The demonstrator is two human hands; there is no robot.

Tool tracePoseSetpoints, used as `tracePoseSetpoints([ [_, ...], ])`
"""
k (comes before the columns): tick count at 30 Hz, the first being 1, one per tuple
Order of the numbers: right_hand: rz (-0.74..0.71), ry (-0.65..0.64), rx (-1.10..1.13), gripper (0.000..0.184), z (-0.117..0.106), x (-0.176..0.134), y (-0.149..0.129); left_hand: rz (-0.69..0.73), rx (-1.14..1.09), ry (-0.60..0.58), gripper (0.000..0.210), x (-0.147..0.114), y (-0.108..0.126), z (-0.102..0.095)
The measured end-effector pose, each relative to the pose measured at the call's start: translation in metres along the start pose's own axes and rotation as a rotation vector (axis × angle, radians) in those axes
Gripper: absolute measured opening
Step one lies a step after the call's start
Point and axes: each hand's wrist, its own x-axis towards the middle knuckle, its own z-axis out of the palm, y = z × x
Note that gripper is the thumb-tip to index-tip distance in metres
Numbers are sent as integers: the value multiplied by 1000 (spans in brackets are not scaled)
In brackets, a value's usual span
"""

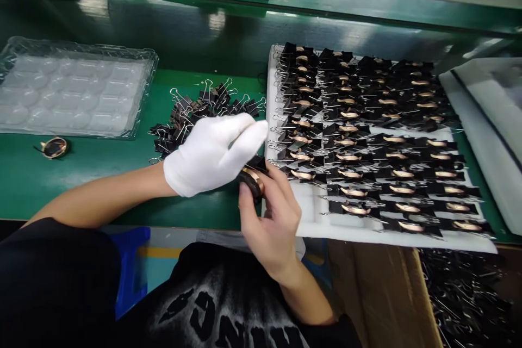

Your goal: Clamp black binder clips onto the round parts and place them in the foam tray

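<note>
My right hand [271, 217], bare, has its thumb and fingers closed around a dark round watch case [253, 182] with a gold rim, held on edge above the bench's front edge. My left hand [218, 152], in a white glove, reaches over from the left with its fingers bent together just above the case. Against the case, under the glove, is a black binder clip [256, 162]; the glove closes over it and hides part of the grip. Behind the glove lies a pile of black binder clips [204, 106] with wire handles.
A white foam tray [310, 212] to the right carries rows of clipped gold-rimmed cases. A clear plastic blister tray [73, 92] lies at the left, with a loose watch case [55, 147] before it. White foam sheets [485, 136] stand far right; a cardboard box [379, 293] of clips sits below.
</note>
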Motion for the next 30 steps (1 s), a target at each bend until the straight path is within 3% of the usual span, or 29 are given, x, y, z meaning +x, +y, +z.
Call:
tracePoseSetpoints([
  [4, 18, 68, 30, 23, 26, -3, -9, -29, -87, 86, 45, 3, -7, -4],
  [12, 59, 80, 115, 23, 44, -9, -17, -59, -222, 20, 39, 12, -21, -8],
  [18, 175, -35, 213, 19, 29, -9, -15, -95, -184, 50, 49, 15, -20, -10],
  [25, 428, -244, 284, 14, 10, 4, -4, -18, 19, 69, 58, 16, -15, -19],
  [27, 414, -262, 257, 13, 9, 7, -2, -11, 48, 60, 56, 15, -15, -18],
  [30, 276, -293, 236, 12, 8, 9, -3, -13, 10, 81, 55, 15, -14, -14],
])
